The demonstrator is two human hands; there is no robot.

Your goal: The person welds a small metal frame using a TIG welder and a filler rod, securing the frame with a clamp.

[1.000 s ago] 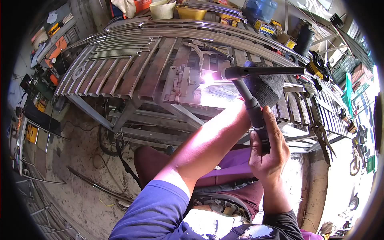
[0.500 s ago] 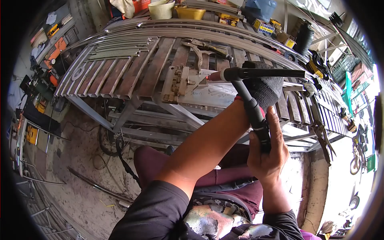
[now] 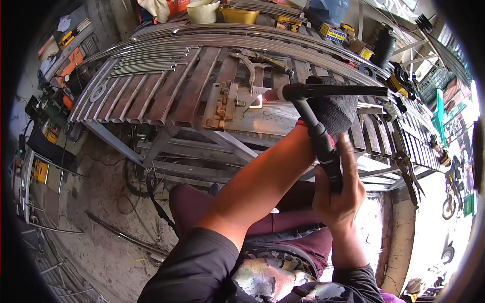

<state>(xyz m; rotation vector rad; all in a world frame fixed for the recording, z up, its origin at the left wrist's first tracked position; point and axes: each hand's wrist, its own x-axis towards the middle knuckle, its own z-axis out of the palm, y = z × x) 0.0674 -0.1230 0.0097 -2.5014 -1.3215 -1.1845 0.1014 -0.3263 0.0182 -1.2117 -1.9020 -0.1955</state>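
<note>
My right hand (image 3: 339,189) is wrapped round the handle of a TIG welding torch (image 3: 319,136). Its cup points left, and a bright arc (image 3: 258,100) glows at the tip, over a metal plate (image 3: 262,121) with handwriting on it. At the plate's left end sits a brass-coloured clamp-like block (image 3: 220,108). My left hand (image 3: 336,111), in a dark knitted glove, lies behind the torch head, beside the plate's right end. Its fingers are mostly hidden, so I cannot see what they hold. My left forearm crosses in front of the bench.
The slatted metal bench (image 3: 189,96) carries thin rods (image 3: 151,61) on its left and locking pliers (image 3: 250,65) behind the plate. Long metal tubes (image 3: 212,39) run along the back. Behind them stand a pale bucket (image 3: 203,12) and a yellow container (image 3: 241,16). Pliers (image 3: 410,177) hang at right.
A bright arc has lit at the torch tip, casting an orange glow on the plate, the block and my left forearm. Both hands have stayed almost in place.
</note>
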